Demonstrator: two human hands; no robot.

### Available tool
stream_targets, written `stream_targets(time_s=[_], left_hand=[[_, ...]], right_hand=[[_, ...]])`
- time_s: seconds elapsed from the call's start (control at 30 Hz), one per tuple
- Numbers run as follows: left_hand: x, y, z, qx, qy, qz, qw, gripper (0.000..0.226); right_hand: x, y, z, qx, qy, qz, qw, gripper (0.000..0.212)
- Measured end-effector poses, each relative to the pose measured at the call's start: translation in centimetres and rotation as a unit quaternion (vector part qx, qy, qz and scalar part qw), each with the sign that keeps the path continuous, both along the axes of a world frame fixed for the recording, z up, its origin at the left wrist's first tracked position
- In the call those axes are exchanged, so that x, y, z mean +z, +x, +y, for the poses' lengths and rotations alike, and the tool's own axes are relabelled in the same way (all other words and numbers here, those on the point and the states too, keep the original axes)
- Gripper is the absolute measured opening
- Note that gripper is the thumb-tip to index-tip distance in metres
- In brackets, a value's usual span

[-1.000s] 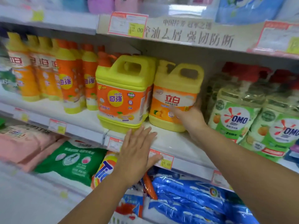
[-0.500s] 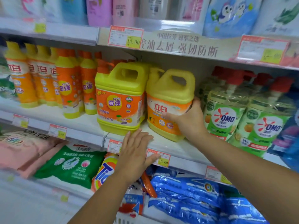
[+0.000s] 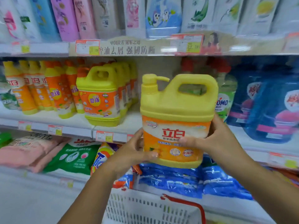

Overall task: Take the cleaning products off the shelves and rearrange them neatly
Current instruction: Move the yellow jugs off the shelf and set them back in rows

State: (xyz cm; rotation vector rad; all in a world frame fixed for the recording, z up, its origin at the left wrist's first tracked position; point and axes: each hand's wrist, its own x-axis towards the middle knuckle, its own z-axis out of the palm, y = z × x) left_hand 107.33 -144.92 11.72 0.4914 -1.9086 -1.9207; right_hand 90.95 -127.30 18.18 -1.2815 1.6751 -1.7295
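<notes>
Left end of the middle shelf [image 3: 76,130]: slim orange-and-yellow dish-soap bottles [image 3: 29,88], upright, packed in rows running back from the front edge. Just right of them, a file of yellow handled jugs [image 3: 100,97], orange label, first one at the front edge. Lower shelf, left: pink packs [image 3: 24,149], then a green bag [image 3: 74,157], lying flat. Left hand [image 3: 131,152] grips the lower left side of the yellow pump jug [image 3: 176,113], fingers curled onto the label. Jug is off the shelf, held upright in the air ahead of the front edge, over the blue bags [image 3: 178,177] and the white basket [image 3: 145,207]. Right hand [image 3: 216,139] grips its right side, thumb across the label front. Behind, a green bottle [image 3: 226,97], probably OMO; view blurred. Far right: blue pouches [image 3: 267,110].
</notes>
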Motion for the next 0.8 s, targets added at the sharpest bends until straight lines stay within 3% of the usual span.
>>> stream_targets(time_s=[0.1, 0.23, 0.4, 0.5, 0.7, 0.8], left_hand=[[-2.8, -2.0, 4.9, -0.09, 0.05, -0.081, 0.991, 0.098], [-7.4, -5.2, 11.2, -0.037, 0.087, -0.08, 0.992, 0.086], [-9.6, -8.0, 14.9, 0.021, 0.06, -0.083, 0.995, 0.093], [-10.0, -9.3, 16.9, 0.023, 0.002, -0.087, 0.996, 0.082], [-10.3, -10.1, 18.5, -0.105, -0.008, -0.129, 0.986, 0.087], [-11.1, -9.6, 18.9, -0.119, -0.026, -0.139, 0.983, 0.102]], right_hand=[[-2.9, -1.9, 4.3, 0.036, 0.048, -0.039, 0.997, 0.082], [-5.5, -5.6, 8.5, 0.03, 0.094, -0.024, 0.995, 0.11], [-5.6, -8.4, 12.9, -0.072, 0.137, -0.025, 0.988, 0.083], [-6.2, -9.6, 14.9, -0.127, 0.118, -0.085, 0.981, 0.063], [-7.1, -12.3, 16.1, -0.182, 0.123, -0.16, 0.962, 0.01], [-7.8, -12.5, 16.3, -0.14, 0.12, -0.194, 0.964, 0.015]])
